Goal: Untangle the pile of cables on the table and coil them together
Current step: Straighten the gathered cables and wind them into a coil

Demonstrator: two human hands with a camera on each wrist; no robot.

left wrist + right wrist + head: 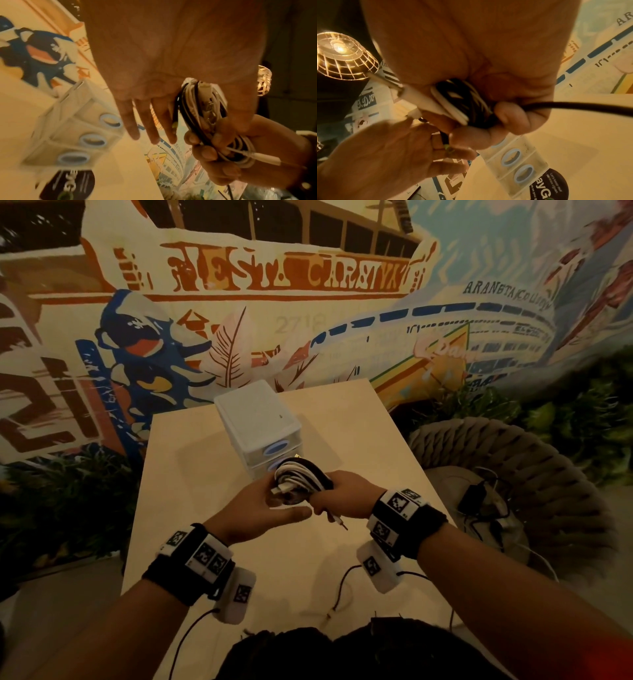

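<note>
Our left hand (260, 508) lies flat and straight-fingered against the bundle of black and white coiled cables (301, 479), held above the pale wooden worktop (219, 542); our right hand (346, 498) grips it. We judge coiling nearly done; next, tuck the loose white plug (267, 158).

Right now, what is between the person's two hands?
The cable bundle, black and white coils: the right hand grips it, the left hand sits open against it. The head view shows this.

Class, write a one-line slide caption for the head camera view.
Right hand grips a coiled bundle of black and white cables above the table, left hand alongside, before a white drawer unit.
</note>
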